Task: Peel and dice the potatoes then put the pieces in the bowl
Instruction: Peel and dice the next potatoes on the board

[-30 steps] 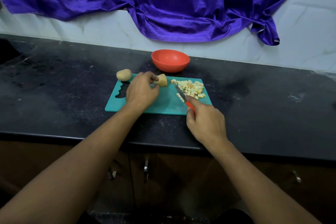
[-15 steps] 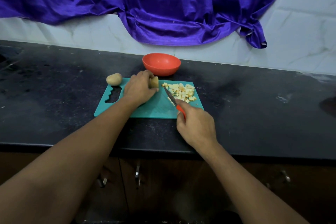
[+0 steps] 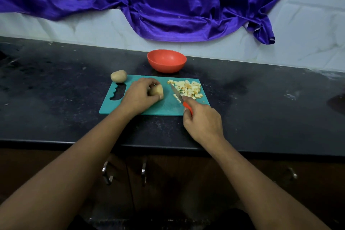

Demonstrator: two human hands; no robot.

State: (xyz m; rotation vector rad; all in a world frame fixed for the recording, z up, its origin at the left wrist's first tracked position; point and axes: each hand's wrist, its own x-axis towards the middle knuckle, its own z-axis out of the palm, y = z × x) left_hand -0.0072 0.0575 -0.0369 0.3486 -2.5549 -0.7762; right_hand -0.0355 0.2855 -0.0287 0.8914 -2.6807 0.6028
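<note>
A teal cutting board (image 3: 160, 107) lies on the black counter. My left hand (image 3: 139, 94) grips a potato piece (image 3: 156, 90) near the board's middle. My right hand (image 3: 202, 122) holds a knife (image 3: 177, 94) by its red handle, the blade pointing away across the board beside a heap of diced potato (image 3: 188, 88) at the far right corner. A whole unpeeled potato (image 3: 118, 76) rests at the board's far left corner. An orange bowl (image 3: 166, 60) stands just behind the board; I see nothing in it.
The black counter (image 3: 261, 102) runs left and right, its front edge close to my forearms. A purple cloth (image 3: 168, 2) hangs on the white tiled wall behind. Cabinet handles (image 3: 143, 172) show below the counter.
My left hand has drawn the potato piece from the far edge toward the board's middle. The knife stays beside the diced heap. The camera has shifted slightly.
</note>
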